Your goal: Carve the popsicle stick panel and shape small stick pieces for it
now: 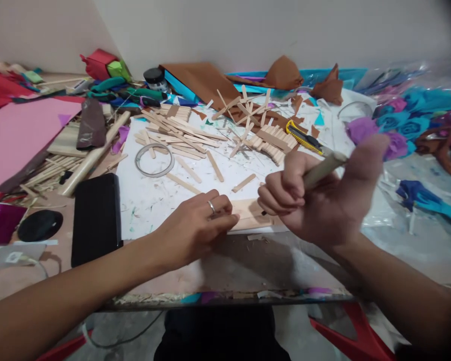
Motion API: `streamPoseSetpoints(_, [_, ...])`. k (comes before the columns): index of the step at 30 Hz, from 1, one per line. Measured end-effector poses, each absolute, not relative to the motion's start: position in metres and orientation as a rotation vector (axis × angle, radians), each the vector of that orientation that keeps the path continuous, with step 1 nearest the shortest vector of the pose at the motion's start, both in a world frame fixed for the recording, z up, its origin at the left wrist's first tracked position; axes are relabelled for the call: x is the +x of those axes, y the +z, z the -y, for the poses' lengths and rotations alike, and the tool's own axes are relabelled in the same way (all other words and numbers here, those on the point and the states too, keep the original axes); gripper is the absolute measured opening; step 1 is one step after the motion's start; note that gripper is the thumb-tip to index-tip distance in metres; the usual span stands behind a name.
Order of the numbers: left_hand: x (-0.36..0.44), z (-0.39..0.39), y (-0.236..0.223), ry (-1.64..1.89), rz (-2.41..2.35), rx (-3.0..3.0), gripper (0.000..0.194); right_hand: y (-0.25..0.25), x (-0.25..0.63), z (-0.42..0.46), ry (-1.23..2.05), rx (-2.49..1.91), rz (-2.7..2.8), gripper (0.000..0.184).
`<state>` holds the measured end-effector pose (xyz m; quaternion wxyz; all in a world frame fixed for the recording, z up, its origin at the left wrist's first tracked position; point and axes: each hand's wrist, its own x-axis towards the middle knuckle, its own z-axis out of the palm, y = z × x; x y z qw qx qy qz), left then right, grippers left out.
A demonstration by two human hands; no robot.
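Observation:
My right hand (315, 200) is closed around a thick olive-grey rod-shaped tool (323, 169), its thumb raised. A small dark tip shows below the fist, close to a flat pale wooden piece (248, 208). Whether that tip belongs to the tool I cannot tell for sure. My left hand (199, 220), with a ring on one finger, has its fingers curled at the left end of the wooden piece and holds it at the white paper's front edge. The palm hides part of that grip.
Loose craft sticks (180, 133) and a tape roll (154, 160) lie on white paper (135, 200). Behind are a bundled stick panel (272, 143) and a yellow cutter (304, 138). A black phone (96, 218) lies left; paper flowers (398, 123) lie right.

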<state>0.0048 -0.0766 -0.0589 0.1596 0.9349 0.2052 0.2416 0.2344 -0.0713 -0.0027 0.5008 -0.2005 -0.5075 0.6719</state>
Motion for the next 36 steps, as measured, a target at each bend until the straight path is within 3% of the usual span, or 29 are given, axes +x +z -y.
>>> streamPoseSetpoints(11, [0.012,0.077,-0.066,0.674,-0.797,2.683,0.015,-0.014,0.229,0.052,1.937,-0.372,1.397,0.075])
streamPoseSetpoints(20, [0.021,0.089,-0.061,0.749,-0.829,2.822,0.018,-0.018,0.234,0.051,1.675,-0.565,1.216,0.073])
streamPoseSetpoints(23, [0.017,0.086,-0.062,0.629,-0.654,3.052,0.033,-0.024,0.240,0.047,1.706,-0.585,1.159,0.072])
streamPoseSetpoints(29, [0.009,0.074,-0.059,0.537,-0.578,2.966,0.050,-0.036,0.232,0.055,1.738,-0.618,1.090,0.070])
streamPoseSetpoints(36, [0.013,0.070,-0.058,0.417,-0.427,2.791,0.045,-0.035,0.231,0.061,1.706,-0.463,1.114,0.067])
